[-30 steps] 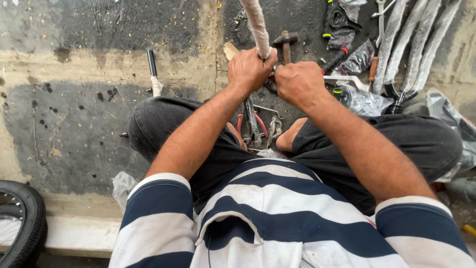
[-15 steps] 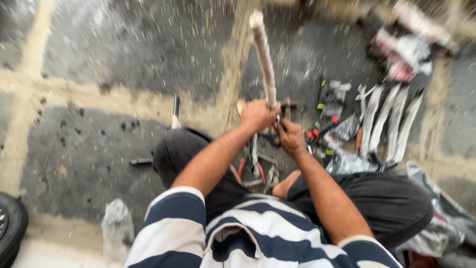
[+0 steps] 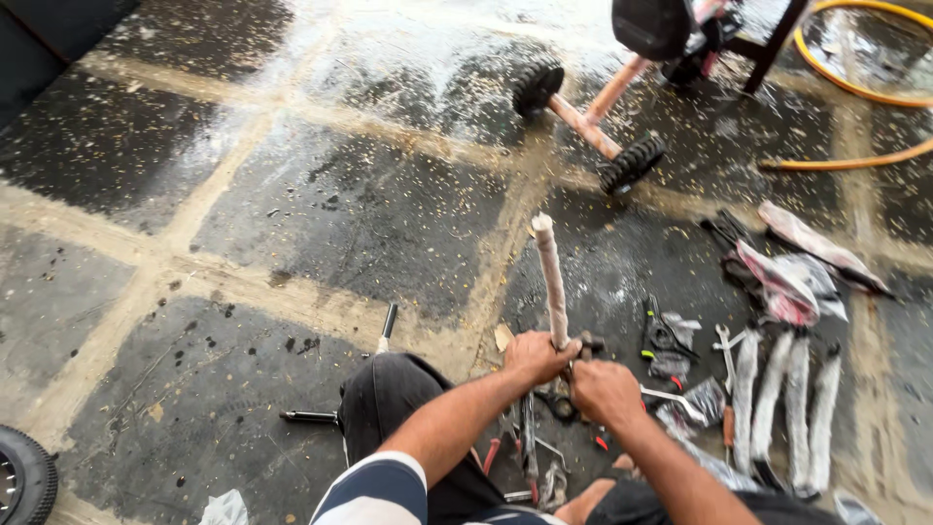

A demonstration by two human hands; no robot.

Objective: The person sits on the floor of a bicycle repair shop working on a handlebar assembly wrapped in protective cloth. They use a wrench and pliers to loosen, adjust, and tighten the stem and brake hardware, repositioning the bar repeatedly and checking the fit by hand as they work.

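Observation:
A long tube wrapped in whitish plastic [image 3: 549, 277] stands nearly upright on the stone floor in front of me. My left hand [image 3: 534, 356] is closed around its lower end. My right hand [image 3: 604, 391] is clenched just beside it, low on the same part; what it holds is hidden by the fingers. Pliers with red handles and other small tools [image 3: 530, 457] lie on the floor between my knees, under my forearms.
Several wrapped parts [image 3: 787, 399] and plastic-bagged pieces [image 3: 792, 282] lie to the right. A pink axle with two small black wheels [image 3: 588, 122] sits farther ahead, near a black seat [image 3: 653, 24] and an orange hose [image 3: 855, 87]. A black tyre [image 3: 24, 476] is at bottom left.
The view has lifted from my lap to the floor ahead, bringing the wheeled axle and hose into sight. Both hands have stayed at the base of the wrapped tube.

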